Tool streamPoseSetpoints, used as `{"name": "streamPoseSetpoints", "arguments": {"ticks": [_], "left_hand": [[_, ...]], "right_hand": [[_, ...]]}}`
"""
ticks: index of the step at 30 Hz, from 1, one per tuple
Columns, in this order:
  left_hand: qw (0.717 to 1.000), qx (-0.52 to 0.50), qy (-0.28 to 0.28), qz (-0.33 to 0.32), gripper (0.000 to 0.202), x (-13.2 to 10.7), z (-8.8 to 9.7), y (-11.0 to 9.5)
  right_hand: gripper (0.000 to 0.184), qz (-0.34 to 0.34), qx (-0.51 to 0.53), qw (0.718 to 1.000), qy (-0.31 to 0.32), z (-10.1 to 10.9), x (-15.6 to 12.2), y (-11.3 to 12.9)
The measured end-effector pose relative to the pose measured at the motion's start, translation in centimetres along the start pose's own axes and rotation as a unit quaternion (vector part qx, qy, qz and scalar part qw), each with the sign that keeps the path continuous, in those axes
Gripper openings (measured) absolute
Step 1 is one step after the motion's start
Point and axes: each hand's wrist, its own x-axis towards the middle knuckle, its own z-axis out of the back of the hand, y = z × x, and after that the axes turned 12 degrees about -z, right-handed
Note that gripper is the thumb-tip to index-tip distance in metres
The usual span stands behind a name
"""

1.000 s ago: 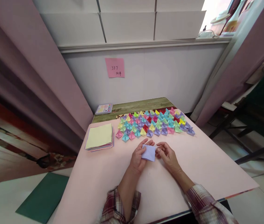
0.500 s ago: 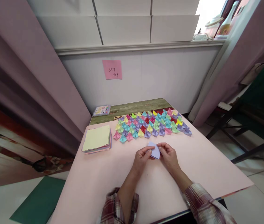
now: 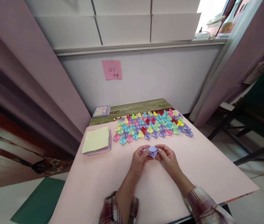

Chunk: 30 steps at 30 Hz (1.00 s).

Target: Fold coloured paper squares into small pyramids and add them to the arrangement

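A small lavender folded paper [image 3: 152,151] is held between my two hands, just over the pink tabletop [image 3: 113,174]. My left hand [image 3: 139,158] pinches its left side with the thumb in front. On the other side, the thumb and fingers of my right hand [image 3: 168,157] grip its right edge. Layers of the paper stand apart at the front, so it looks partly opened out. Beyond my hands, many little folded paper pieces [image 3: 150,126] in several colours lie in close rows.
At the left lies a stack of square paper sheets [image 3: 96,139], pale yellow on top. Behind it sits a flat printed pack [image 3: 102,110] on the wood-patterned strip. A pink note [image 3: 111,69] hangs on the white wall. To the right stands a dark chair [image 3: 253,121].
The lavender paper was a flat diamond half a second ago. Now its layers are spread and it is tilted, with both hands still on its sides.
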Motion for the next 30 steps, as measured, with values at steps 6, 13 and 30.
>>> {"name": "streamPoseSetpoints", "arguments": {"ticks": [6,13,30], "left_hand": [[1.0,0.012,0.0,0.007,0.055,-0.1,0.0,0.2],[0.999,0.032,0.001,0.013,0.061,0.0,0.2,0.3],[0.999,0.019,-0.039,-0.021,0.025,0.2,0.1,0.9]], "right_hand": [[0.038,0.002,0.008,1.0,0.015,0.0,-0.1,0.4],[0.038,0.009,-0.008,1.0,0.017,0.0,0.2,-0.4],[0.035,0.005,-0.032,0.999,-0.013,0.0,0.6,-1.1]]}}
